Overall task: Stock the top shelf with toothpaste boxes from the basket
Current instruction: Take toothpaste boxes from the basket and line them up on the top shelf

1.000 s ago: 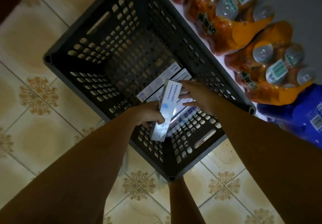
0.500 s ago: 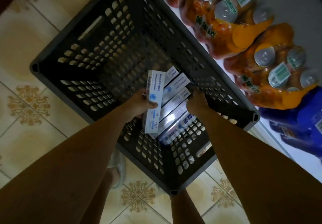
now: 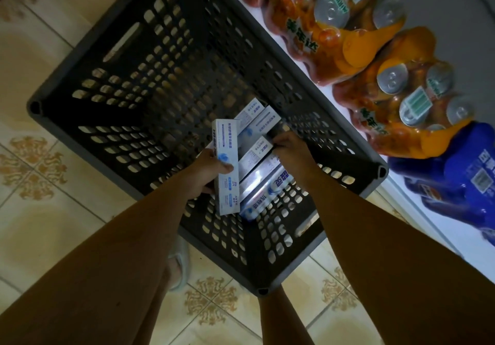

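Observation:
A dark perforated plastic basket (image 3: 88, 57) stands on the tiled floor below me. Several white and blue toothpaste boxes (image 3: 261, 183) lie side by side on its bottom near the right wall. My left hand (image 3: 206, 173) grips one toothpaste box (image 3: 226, 167) lifted above the others, thumb across its front. My right hand (image 3: 292, 154) reaches down among the lying boxes, its fingers curled round the edge of one box (image 3: 254, 154). The fingertips are hidden behind the boxes.
To the right, a low white shelf (image 3: 417, 205) holds shrink-wrapped packs of orange soda cans (image 3: 348, 23) and a blue pack (image 3: 460, 178). My legs and a pale slipper (image 3: 179, 264) stand on the patterned floor tiles (image 3: 40, 210) beside the basket's near corner.
My left hand has lifted its box from a tilt over the pile to the left. My right hand went from flat on the boxes to curling down around one.

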Demonstrator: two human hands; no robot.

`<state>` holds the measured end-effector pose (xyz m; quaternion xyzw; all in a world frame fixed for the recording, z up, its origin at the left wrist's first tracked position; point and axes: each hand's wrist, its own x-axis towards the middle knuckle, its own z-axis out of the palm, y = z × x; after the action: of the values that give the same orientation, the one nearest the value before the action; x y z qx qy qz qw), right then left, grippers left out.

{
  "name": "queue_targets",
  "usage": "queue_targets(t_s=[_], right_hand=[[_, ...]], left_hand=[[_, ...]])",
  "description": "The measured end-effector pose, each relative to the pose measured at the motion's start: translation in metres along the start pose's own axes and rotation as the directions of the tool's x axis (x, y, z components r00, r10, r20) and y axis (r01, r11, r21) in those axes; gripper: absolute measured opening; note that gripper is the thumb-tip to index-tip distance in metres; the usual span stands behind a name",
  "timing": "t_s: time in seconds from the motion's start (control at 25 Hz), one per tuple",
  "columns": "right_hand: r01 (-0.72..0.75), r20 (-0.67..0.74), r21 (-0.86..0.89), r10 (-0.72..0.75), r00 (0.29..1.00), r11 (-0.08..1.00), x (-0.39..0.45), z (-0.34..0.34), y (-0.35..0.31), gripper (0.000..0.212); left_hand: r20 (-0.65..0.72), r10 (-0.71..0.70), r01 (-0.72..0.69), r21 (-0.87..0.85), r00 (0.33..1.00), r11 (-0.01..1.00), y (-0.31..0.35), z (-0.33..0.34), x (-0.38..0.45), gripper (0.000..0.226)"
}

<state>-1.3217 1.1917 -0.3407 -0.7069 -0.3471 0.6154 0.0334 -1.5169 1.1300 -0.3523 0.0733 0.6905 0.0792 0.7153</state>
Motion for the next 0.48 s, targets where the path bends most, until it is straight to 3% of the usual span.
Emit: queue_targets(t_s=[0.12, 0.32, 0.48], right_hand=[[-0.037, 0.047, 0.025, 0.036, 0.998, 0.999, -0.004, 0.009, -0.006, 0.037], [-0.107, 0.128, 0.307, 0.071, 0.989, 0.946, -0.002, 0.041, 0.006, 0.072], [-0.077, -0.031, 0.510, 0.108, 0.994, 0.856, -0.011, 0.048, 0.004, 0.038]], left_hand=[[0.033, -0.020, 0.021, -0.025, 0.999, 0.999, 0.000, -0.008, -0.001, 0.046], [0.080, -0.017, 0.019, -0.023, 0.997, 1.000, 0.006, -0.020, -0.003, 0.039], [0.062, 0.035, -0.029, -0.095, 0.997, 0.995, 0.018, -0.027, -0.011, 0.033]])
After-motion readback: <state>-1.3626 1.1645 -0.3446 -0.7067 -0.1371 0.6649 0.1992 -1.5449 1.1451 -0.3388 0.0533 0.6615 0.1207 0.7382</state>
